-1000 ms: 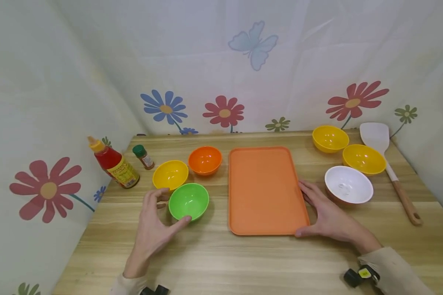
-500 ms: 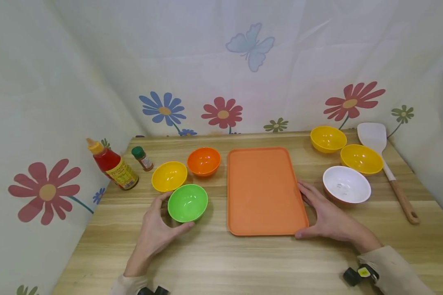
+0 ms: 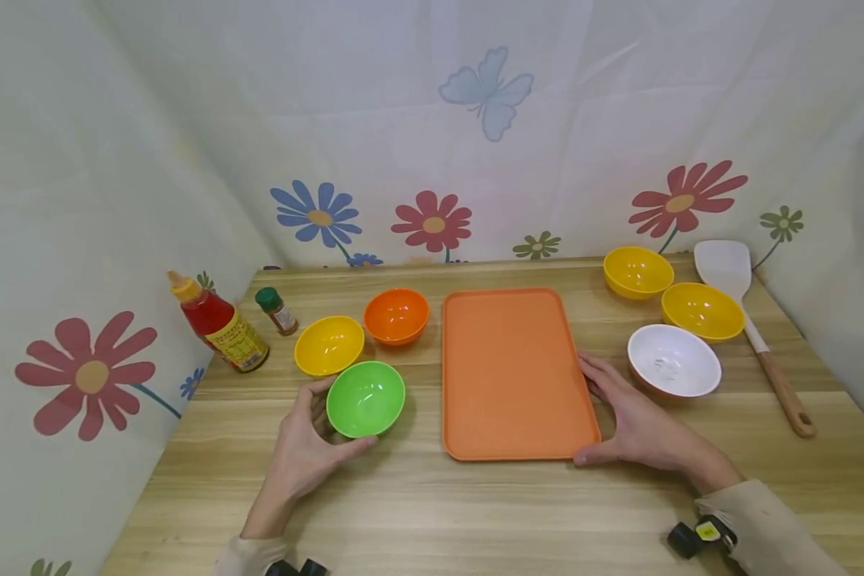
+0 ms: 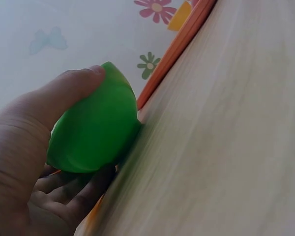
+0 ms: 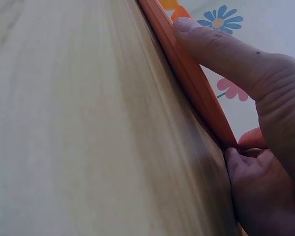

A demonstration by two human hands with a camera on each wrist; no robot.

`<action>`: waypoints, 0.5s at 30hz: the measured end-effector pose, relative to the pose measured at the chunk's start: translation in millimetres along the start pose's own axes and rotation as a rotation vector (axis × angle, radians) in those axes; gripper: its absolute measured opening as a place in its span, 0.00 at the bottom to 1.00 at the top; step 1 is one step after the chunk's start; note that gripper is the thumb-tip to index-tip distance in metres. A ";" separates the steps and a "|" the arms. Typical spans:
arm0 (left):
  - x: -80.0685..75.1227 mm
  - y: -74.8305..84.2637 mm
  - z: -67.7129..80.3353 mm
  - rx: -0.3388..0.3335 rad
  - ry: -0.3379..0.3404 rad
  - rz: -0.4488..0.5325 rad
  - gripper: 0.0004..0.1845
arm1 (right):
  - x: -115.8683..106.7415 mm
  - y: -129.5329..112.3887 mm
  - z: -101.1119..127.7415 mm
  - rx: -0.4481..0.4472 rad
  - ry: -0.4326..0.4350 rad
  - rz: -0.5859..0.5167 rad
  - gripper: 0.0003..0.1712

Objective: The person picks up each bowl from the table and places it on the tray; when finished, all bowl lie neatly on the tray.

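Observation:
A green bowl (image 3: 366, 398) stands on the wooden table (image 3: 475, 512), left of a flat orange tray (image 3: 511, 368). My left hand (image 3: 315, 426) grips it, thumb at the near side and fingers round the far left side. In the left wrist view the thumb lies on the green bowl's (image 4: 96, 128) rim, with the left hand's (image 4: 34, 142) fingers beneath it. My right hand (image 3: 619, 416) rests on the table against the tray's right edge, thumb at the near right corner. The right wrist view shows the right hand (image 5: 255, 123) touching the tray's rim (image 5: 187, 73).
A yellow bowl (image 3: 329, 345) and an orange bowl (image 3: 397, 314) sit just behind the green one. A sauce bottle (image 3: 219, 324) and spice jar (image 3: 277, 310) stand far left. A white bowl (image 3: 673, 360), two yellow bowls (image 3: 638, 271) (image 3: 702, 310) and a spatula (image 3: 745, 320) lie right.
My left hand has moved in and wrapped round the green bowl, which it was only reaching for a second ago. The right hand has stayed on the tray's edge.

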State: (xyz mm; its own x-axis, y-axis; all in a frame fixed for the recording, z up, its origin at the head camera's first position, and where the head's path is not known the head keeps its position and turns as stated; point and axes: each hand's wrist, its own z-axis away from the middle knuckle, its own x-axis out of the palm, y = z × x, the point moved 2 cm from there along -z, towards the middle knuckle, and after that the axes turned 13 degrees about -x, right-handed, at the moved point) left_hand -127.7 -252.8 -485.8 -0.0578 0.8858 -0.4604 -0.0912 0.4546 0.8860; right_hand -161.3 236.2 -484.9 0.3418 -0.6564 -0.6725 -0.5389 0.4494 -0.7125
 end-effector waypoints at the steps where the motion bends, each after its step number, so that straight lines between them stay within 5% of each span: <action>1: 0.3 0.0 0.1 -0.001 -0.001 0.004 0.59 | 0.1 0.3 0.2 0.000 0.000 0.000 0.79; 8: 2.5 3.4 1.5 -0.012 -0.022 0.025 0.57 | 0.1 0.2 1.1 0.012 -0.003 0.005 0.79; 15: 5.2 25.4 -0.1 0.007 -0.022 0.044 0.56 | 0.0 0.5 0.0 0.013 -0.006 0.016 0.80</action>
State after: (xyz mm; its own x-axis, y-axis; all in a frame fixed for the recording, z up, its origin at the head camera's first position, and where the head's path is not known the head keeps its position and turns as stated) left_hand -130.4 -236.6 -465.7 -0.0394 0.9066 -0.4201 -0.0823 0.4160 0.9056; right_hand -161.6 236.5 -485.3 0.3377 -0.6453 -0.6852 -0.5340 0.4681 -0.7040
